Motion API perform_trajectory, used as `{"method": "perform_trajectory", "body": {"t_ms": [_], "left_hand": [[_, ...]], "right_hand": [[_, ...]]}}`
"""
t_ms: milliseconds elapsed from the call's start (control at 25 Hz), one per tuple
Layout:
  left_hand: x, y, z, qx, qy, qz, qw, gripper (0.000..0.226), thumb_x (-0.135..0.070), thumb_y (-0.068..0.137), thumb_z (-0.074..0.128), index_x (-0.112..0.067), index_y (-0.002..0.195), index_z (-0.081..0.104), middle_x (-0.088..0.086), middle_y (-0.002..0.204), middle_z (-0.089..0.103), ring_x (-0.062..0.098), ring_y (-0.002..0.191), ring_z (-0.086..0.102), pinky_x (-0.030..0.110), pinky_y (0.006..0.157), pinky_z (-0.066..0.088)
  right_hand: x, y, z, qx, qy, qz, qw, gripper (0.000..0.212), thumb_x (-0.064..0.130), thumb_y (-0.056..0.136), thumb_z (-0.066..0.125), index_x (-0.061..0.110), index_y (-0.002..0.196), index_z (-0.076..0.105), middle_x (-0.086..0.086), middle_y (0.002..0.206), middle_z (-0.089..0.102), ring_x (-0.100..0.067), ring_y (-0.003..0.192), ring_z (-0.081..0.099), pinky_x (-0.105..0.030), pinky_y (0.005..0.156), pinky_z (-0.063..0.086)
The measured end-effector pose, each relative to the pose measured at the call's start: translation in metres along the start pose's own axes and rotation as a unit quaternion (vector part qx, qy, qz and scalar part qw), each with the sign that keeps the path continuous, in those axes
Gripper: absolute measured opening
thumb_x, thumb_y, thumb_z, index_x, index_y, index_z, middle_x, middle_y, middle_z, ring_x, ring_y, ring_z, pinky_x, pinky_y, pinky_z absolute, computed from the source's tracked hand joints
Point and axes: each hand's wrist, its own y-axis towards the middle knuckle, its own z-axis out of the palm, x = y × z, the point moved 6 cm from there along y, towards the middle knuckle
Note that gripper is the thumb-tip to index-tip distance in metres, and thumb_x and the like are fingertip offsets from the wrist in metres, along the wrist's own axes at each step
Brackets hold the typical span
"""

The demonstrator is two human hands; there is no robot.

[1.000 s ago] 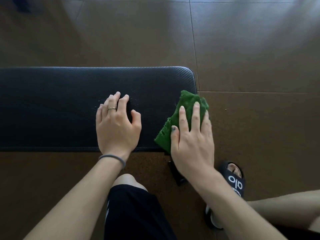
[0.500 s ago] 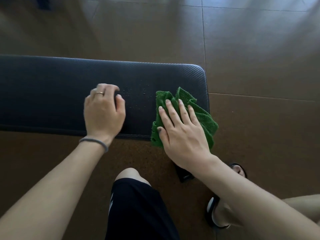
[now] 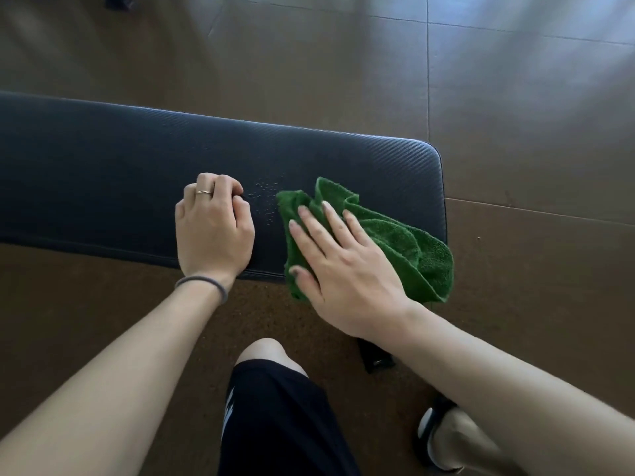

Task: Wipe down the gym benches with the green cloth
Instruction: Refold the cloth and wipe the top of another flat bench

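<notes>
Green cloth pressed flat under spread right hand at frame centre-right, on bench end — droplets just left, prob. next wiped. Left hand, fingers curled w/ nothing held, rests on pad — likely bracing.

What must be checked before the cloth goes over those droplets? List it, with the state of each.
1. Right hand flat on green cloth: ok.
2. Cloth fully on the bench: not ok, part hangs over the near edge.
3. Droplets lie between cloth and left hand: ok.
4. Left hand out of the wiping path: not ok, curled fingers beside the droplets.
5. Bench beyond the left frame edge: cannot tell.
</notes>
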Motion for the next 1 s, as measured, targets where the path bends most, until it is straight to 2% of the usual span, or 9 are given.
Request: {"method": "perform_trajectory", "body": {"t_ms": [120, 240, 360, 480, 600, 760, 880, 1000], "left_hand": [[0.000, -0.001, 0.000, -0.001, -0.011, -0.006, 1.000, 0.027, -0.024, 0.100, 0.035, -0.015, 0.105, 0.061, 0.007, 0.114, 0.059, 0.029, 0.106, 0.054, 0.046, 0.093, 0.045], [0.001, 0.000, -0.001, -0.006, -0.039, -0.016, 0.999, 0.030, -0.022, 0.100, 0.034, -0.015, 0.105, 0.063, 0.006, 0.114, 0.061, 0.028, 0.106, 0.055, 0.044, 0.093, 0.044], [0.002, -0.001, -0.003, -0.010, -0.046, -0.019, 0.999, 0.033, -0.021, 0.099, 0.033, -0.013, 0.106, 0.064, 0.007, 0.115, 0.062, 0.028, 0.106, 0.055, 0.041, 0.093, 0.042], [0.002, -0.001, -0.004, -0.008, -0.047, -0.016, 0.999, 0.035, -0.023, 0.098, 0.031, -0.014, 0.106, 0.064, 0.007, 0.115, 0.061, 0.028, 0.106, 0.055, 0.038, 0.092, 0.041], [0.001, -0.002, -0.004, -0.008, -0.044, -0.020, 0.999, 0.035, -0.024, 0.098, 0.032, -0.013, 0.106, 0.064, 0.007, 0.115, 0.062, 0.027, 0.105, 0.056, 0.039, 0.091, 0.043], [0.001, -0.001, -0.002, -0.017, -0.036, -0.021, 0.999, 0.031, -0.020, 0.097, 0.034, -0.014, 0.104, 0.064, 0.006, 0.114, 0.061, 0.028, 0.104, 0.055, 0.041, 0.090, 0.042], [0.002, -0.001, -0.003, -0.021, -0.037, -0.018, 0.999, 0.030, -0.019, 0.097, 0.035, -0.014, 0.105, 0.064, 0.006, 0.115, 0.061, 0.028, 0.105, 0.055, 0.041, 0.091, 0.041], [0.002, -0.002, -0.003, -0.021, -0.039, -0.022, 0.999, 0.028, -0.018, 0.097, 0.037, -0.014, 0.105, 0.064, 0.006, 0.115, 0.061, 0.030, 0.105, 0.055, 0.042, 0.092, 0.041]], "right_hand": [[0.002, 0.011, 0.000, 0.027, -0.028, -0.073, 0.997, 0.075, 0.060, 0.106, 0.022, 0.014, 0.165, 0.018, -0.010, 0.172, 0.014, -0.036, 0.159, 0.007, -0.052, 0.128, 0.011], [0.006, 0.056, -0.001, 0.033, -0.007, -0.101, 0.994, 0.071, 0.058, 0.106, 0.019, 0.019, 0.165, 0.016, -0.004, 0.173, 0.010, -0.029, 0.160, 0.002, -0.048, 0.129, 0.006], [0.005, 0.066, 0.000, 0.022, 0.009, -0.073, 0.997, 0.066, 0.056, 0.107, 0.020, 0.024, 0.165, 0.017, 0.001, 0.173, 0.010, -0.024, 0.160, 0.001, -0.047, 0.129, 0.005], [-0.026, 0.023, -0.003, 0.021, 0.019, -0.054, 0.998, 0.066, 0.059, 0.106, 0.018, 0.030, 0.165, 0.015, 0.006, 0.173, 0.006, -0.021, 0.160, -0.003, -0.048, 0.129, 0.003], [-0.058, -0.009, -0.009, 0.053, 0.008, -0.050, 0.997, 0.063, 0.058, 0.106, 0.011, 0.036, 0.165, 0.007, 0.011, 0.173, -0.003, -0.018, 0.159, -0.012, -0.045, 0.130, -0.002], [-0.049, 0.062, -0.008, 0.054, 0.024, -0.075, 0.995, 0.057, 0.049, 0.109, 0.013, 0.036, 0.165, 0.011, 0.010, 0.173, 0.003, -0.019, 0.160, -0.005, -0.044, 0.129, -0.002], [-0.043, 0.135, -0.013, 0.044, 0.030, -0.008, 0.999, 0.058, 0.045, 0.109, 0.015, 0.032, 0.165, 0.012, 0.007, 0.174, 0.005, -0.022, 0.160, -0.001, -0.045, 0.129, -0.001], [-0.022, 0.118, -0.008, 0.031, 0.035, 0.026, 0.999, 0.061, 0.045, 0.109, 0.017, 0.025, 0.166, 0.014, 0.002, 0.174, 0.008, -0.026, 0.160, 0.000, -0.048, 0.129, 0.001]]}}
